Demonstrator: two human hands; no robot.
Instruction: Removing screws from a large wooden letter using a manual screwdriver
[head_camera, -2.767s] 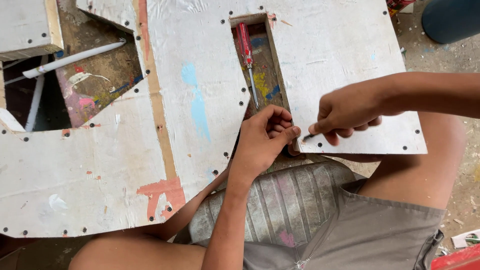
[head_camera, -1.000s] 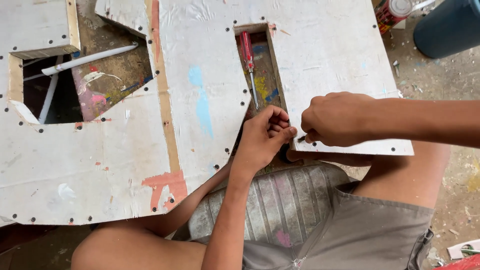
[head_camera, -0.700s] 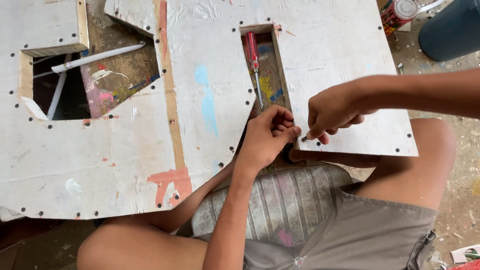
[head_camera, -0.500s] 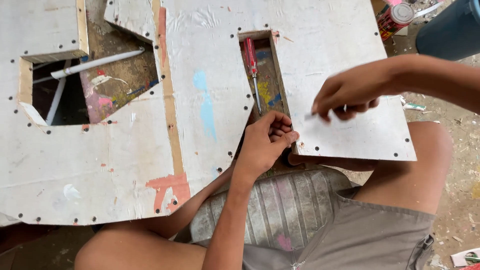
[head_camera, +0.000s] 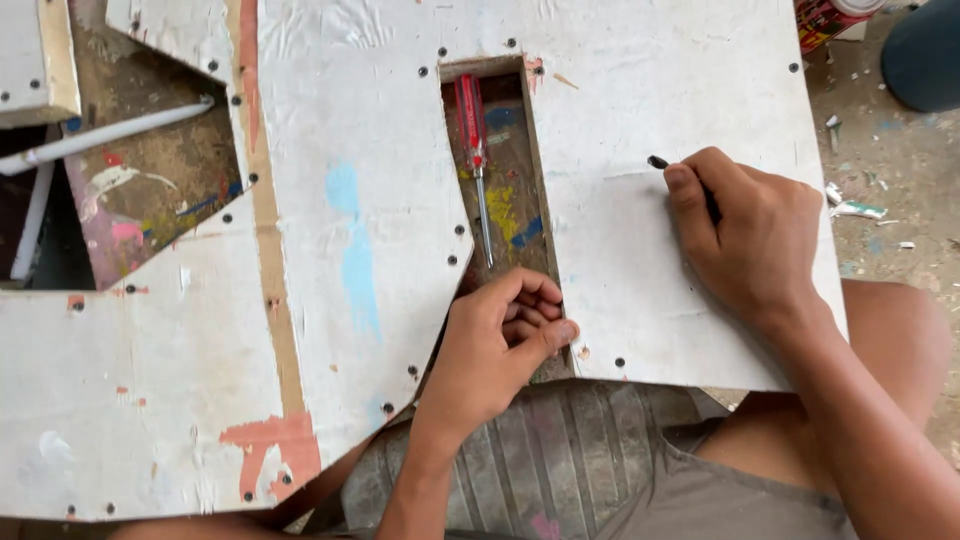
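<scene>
Right hand grip pinching slim black marker on scuffed white panel; left hand curled closed at slot's near edge.

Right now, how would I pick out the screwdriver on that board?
Find the white painted board and the narrow slot cut through its middle. The screwdriver lies lengthwise in that slot, above the left hand. Its red handle is unlike anything nearby.
</scene>
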